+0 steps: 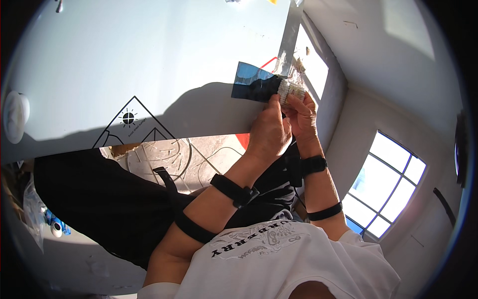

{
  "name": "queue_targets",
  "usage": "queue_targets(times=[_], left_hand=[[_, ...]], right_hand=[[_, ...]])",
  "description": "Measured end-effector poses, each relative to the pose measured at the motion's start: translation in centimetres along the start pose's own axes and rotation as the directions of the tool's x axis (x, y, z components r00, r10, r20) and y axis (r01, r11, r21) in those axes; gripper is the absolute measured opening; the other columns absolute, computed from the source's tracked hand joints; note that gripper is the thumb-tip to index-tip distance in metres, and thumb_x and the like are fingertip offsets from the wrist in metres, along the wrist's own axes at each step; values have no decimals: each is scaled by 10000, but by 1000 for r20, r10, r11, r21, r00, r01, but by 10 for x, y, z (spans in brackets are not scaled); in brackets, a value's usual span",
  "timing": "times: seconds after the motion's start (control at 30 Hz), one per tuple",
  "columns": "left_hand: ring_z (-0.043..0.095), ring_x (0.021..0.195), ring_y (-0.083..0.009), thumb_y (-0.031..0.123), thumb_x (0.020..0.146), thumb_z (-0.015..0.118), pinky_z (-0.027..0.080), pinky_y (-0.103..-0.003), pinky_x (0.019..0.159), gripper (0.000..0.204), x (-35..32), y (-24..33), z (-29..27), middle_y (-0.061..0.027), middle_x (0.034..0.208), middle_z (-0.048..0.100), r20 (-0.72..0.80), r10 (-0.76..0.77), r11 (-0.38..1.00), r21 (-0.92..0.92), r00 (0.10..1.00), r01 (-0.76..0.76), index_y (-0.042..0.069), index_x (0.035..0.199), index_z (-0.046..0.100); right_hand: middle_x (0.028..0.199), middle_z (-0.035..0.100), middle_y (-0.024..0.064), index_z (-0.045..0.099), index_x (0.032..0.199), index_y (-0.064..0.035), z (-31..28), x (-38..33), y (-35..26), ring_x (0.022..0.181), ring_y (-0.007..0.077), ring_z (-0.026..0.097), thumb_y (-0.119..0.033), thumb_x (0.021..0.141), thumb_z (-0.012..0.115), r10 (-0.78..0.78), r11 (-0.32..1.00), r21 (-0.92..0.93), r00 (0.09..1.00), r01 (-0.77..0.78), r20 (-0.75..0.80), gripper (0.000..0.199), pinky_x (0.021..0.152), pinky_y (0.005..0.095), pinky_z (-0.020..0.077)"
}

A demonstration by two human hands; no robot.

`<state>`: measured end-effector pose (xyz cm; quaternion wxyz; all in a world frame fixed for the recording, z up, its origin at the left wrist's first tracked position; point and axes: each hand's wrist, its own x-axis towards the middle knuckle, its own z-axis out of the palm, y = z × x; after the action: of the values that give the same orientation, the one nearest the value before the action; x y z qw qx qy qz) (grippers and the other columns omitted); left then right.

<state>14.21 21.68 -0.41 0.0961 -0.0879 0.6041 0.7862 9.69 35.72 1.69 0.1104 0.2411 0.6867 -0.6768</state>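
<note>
Toward the frame's upper right, by the tabletop (199, 50) edge, a ribbed white block (291, 92) is not yet let go, pinched in the right hand's grip (304, 115) beside blue film (253, 79), while how closed the left hand's grip (271, 128) is, I cannot tell.

One left grip (269, 130), one right grip (303, 118), one blue sheet (250, 75) and four armbands (231, 190) show.
</note>
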Motion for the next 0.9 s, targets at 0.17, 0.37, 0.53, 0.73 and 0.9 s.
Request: queue_targets(times=[0.17, 0.37, 0.53, 0.73, 0.9], left_hand=[[587, 625, -352, 2, 781, 634, 470, -419, 581, 494, -1, 1, -1, -181, 673, 565, 27, 5, 1000, -18, 1000, -5, -81, 1223, 428], [604, 696, -402, 9, 784, 628, 489, -441, 634, 515, -4, 2, -4, -234, 770, 598, 22, 39, 999, 18, 999, -39, -89, 1243, 417], [610, 806, -441, 9, 775, 624, 506, -450, 697, 587, -4, 4, -5, -295, 924, 604, 85, 27, 996, 78, 996, -34, -99, 1293, 371], [611, 796, -439, 5, 765, 628, 508, -450, 694, 601, -4, 3, -4, -289, 916, 605, 51, 63, 994, 86, 997, -67, -94, 1298, 369], [615, 773, -436, 12, 758, 641, 509, -452, 684, 615, -3, 3, -2, -285, 907, 609, 65, 24, 992, 121, 998, -32, -89, 1302, 372]], right_hand=[[912, 650, 90, 545, 1046, -11, 0, -2, 1, 740, 153, 641, -15, 805, 694, -39, 998, -40, 999, 38, -27, 283, 615, 253, 537], [900, 655, 74, 561, 1007, -21, -1, -1, 4, 741, 146, 647, -34, 818, 693, -23, 1000, 0, 999, 23, -35, 230, 620, 247, 547], [887, 670, 73, 582, 977, -28, 1, 3, 8, 732, 154, 667, -65, 845, 678, -9, 999, 36, 998, 11, -57, 168, 623, 263, 562], [891, 672, 73, 587, 998, -24, 7, 3, 12, 735, 151, 667, -87, 854, 679, -94, 995, 18, 993, 96, -69, 182, 624, 271, 564], [906, 671, 68, 592, 1001, -26, 8, 0, 17, 759, 145, 665, -101, 862, 675, -76, 995, 48, 990, 82, -118, 179, 622, 260, 559]])
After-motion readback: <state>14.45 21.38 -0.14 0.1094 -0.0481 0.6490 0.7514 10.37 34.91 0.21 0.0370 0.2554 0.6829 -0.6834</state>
